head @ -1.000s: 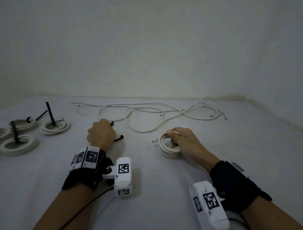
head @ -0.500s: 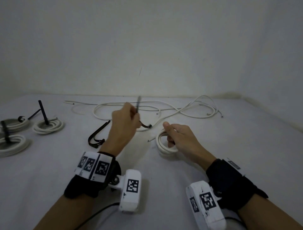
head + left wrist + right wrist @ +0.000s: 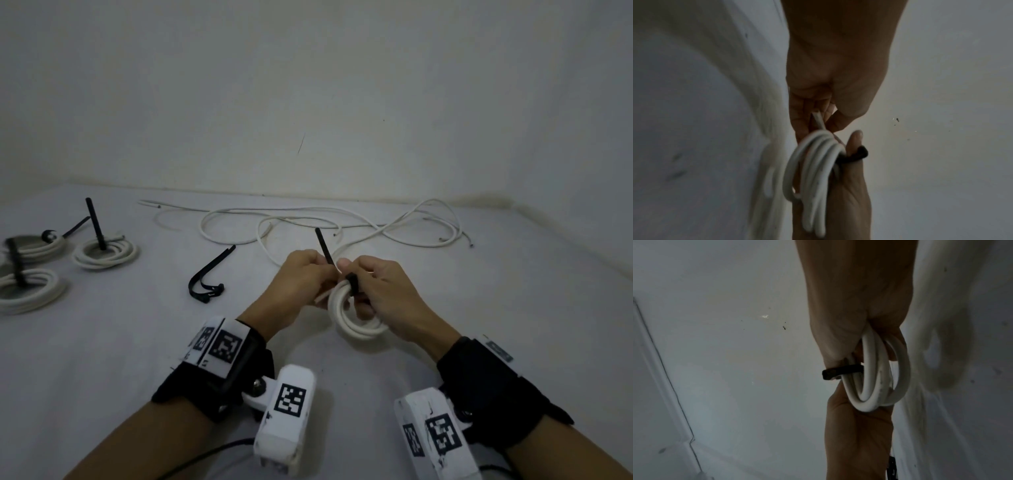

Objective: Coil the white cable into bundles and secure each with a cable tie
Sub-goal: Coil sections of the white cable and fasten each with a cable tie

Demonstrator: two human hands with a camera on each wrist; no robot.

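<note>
A small coil of white cable (image 3: 356, 329) is held just above the white surface at the centre. My right hand (image 3: 356, 291) grips the coil, its thumb by the head of a black cable tie (image 3: 352, 281) that wraps the strands. My left hand (image 3: 327, 270) pinches the tie's tail, which sticks up between the two hands. In the left wrist view the coil (image 3: 813, 162) hangs below my left hand's fingers (image 3: 818, 113), with the black tie (image 3: 857, 155) looped at its side. In the right wrist view the tie (image 3: 838, 372) crosses the coil (image 3: 875, 378).
Three tied coils (image 3: 106, 253) lie at the far left, their black tie tails sticking up. Spare black ties (image 3: 209, 277) lie left of my hands. Several loose white cables (image 3: 308, 226) sprawl along the back, near the wall.
My left hand took a black tie from the spares at the left and carried it right to the coil. My right hand raised the coil off the surface; the tie now loops it.
</note>
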